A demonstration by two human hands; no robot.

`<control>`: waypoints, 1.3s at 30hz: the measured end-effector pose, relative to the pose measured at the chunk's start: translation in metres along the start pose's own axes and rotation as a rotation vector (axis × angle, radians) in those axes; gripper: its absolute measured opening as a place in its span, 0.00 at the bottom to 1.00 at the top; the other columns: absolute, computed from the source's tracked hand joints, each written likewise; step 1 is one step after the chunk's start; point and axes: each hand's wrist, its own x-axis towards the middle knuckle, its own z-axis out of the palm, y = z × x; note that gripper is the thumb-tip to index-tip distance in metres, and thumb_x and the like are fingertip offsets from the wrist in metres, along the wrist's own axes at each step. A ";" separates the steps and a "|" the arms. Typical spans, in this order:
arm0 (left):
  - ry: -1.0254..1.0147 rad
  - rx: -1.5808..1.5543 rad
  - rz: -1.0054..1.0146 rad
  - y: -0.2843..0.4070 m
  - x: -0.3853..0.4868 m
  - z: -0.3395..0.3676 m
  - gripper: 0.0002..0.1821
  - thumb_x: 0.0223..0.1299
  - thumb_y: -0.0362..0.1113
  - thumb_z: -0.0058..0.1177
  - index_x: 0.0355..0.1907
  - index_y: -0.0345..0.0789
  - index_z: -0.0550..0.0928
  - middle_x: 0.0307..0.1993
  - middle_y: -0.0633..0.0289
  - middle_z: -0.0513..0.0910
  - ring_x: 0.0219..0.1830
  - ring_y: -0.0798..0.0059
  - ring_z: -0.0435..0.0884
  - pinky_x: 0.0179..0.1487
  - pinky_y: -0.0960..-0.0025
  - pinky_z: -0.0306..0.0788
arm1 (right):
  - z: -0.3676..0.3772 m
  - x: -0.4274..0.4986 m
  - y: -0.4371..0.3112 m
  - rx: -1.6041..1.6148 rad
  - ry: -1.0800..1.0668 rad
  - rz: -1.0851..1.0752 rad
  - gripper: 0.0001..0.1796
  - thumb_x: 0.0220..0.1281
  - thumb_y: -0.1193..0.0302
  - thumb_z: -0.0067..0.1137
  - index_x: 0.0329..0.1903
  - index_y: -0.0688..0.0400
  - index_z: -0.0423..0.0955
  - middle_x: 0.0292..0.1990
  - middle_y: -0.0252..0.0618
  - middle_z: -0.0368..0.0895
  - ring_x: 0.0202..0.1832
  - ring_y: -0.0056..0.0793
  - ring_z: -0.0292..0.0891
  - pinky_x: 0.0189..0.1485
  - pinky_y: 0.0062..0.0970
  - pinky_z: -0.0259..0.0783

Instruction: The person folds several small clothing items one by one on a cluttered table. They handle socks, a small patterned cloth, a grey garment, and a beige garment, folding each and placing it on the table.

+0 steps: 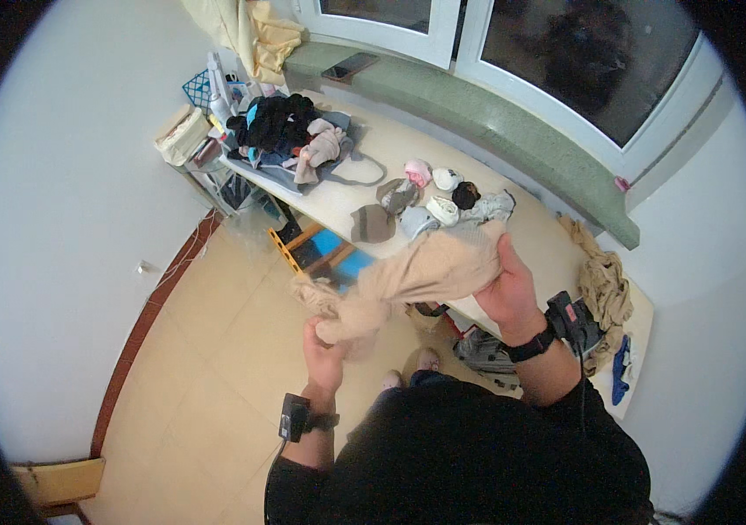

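A thin beige knit garment, perhaps hosiery [438,262], is stretched between my two hands above the table's near edge. My left hand [325,354] grips its bunched, blurred lower end over the floor. At the other end my right hand [510,289] pinches the fabric, thumb on top. Just beyond the garment lie several rolled socks: pink [417,172], white [446,179], black patterned [465,195], cream [442,210], grey [419,222] and grey-brown [399,195]. A flat brown cloth piece [373,224] and a loose light grey sock [491,207] lie beside them.
A heap of dark socks [277,125] sits on a grey bag at the table's far left. Crumpled tan fabric [606,289] and a blue cloth [621,371] lie at the right end. A phone [350,66] rests on the green windowsill [464,98]. Below stands an open drawer [320,252].
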 end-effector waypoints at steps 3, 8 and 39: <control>-0.046 -0.204 -0.049 0.010 -0.004 0.001 0.27 0.51 0.20 0.53 0.55 0.35 0.66 0.50 0.56 0.74 0.51 0.66 0.76 0.52 0.62 0.74 | 0.004 0.001 -0.003 0.018 -0.076 0.013 0.28 0.71 0.55 0.40 0.64 0.61 0.60 0.64 0.43 0.65 0.66 0.37 0.60 0.70 0.40 0.53; -0.095 -0.397 -0.190 0.018 -0.009 -0.005 0.27 0.58 0.35 0.56 0.58 0.33 0.65 0.53 0.53 0.74 0.52 0.63 0.76 0.54 0.60 0.73 | 0.003 0.003 -0.004 -0.070 -0.022 -0.015 0.27 0.71 0.56 0.42 0.63 0.62 0.60 0.63 0.43 0.66 0.66 0.37 0.60 0.70 0.38 0.54; -0.097 -0.002 -0.014 0.050 -0.034 -0.001 0.19 0.48 0.20 0.60 0.44 0.34 0.73 0.41 0.62 0.78 0.44 0.77 0.77 0.48 0.71 0.73 | 0.045 -0.019 0.084 -1.226 -0.443 0.405 0.26 0.49 0.76 0.68 0.53 0.63 0.69 0.46 0.37 0.77 0.48 0.22 0.73 0.52 0.24 0.70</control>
